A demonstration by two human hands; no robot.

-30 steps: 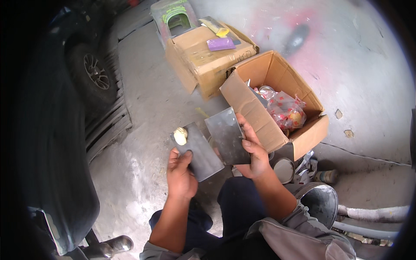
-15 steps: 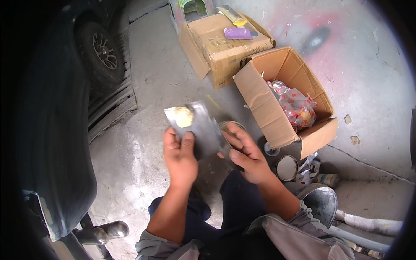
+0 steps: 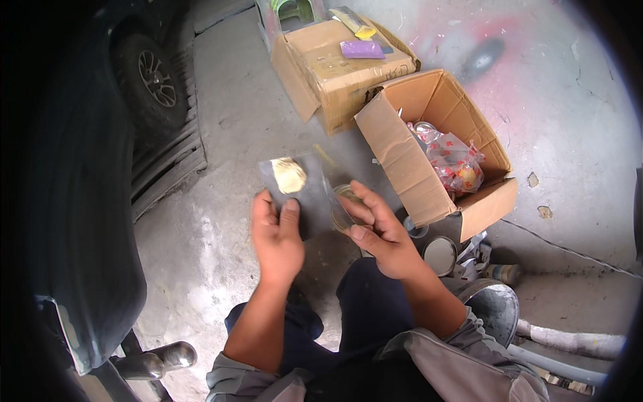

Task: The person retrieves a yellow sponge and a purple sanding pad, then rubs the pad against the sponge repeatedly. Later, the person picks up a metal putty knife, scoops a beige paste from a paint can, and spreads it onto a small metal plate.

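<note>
My left hand (image 3: 278, 238) holds a flat grey plate (image 3: 311, 201) from below, thumb on its face. A cream-coloured blob of putty (image 3: 289, 175) sits near the plate's far left corner. My right hand (image 3: 382, 234) grips a second thin sheet (image 3: 340, 209), turned edge-on and touching the right side of the grey plate; some yellowish smear shows on it. Both hands are close together above my knees, over the concrete floor.
An open cardboard box (image 3: 402, 167) holding red packets (image 3: 455, 164) stands right of my hands. Behind it a closed carton (image 3: 335, 67) carries a purple object (image 3: 362, 48). A dark car with its wheel (image 3: 157, 80) fills the left. Round tins (image 3: 439, 254) and a pipe (image 3: 569, 338) lie at right.
The two sheets were held side by side, flat; my right hand has turned its sheet edge-on and brought it against the plate in my left hand. The view has shifted slightly.
</note>
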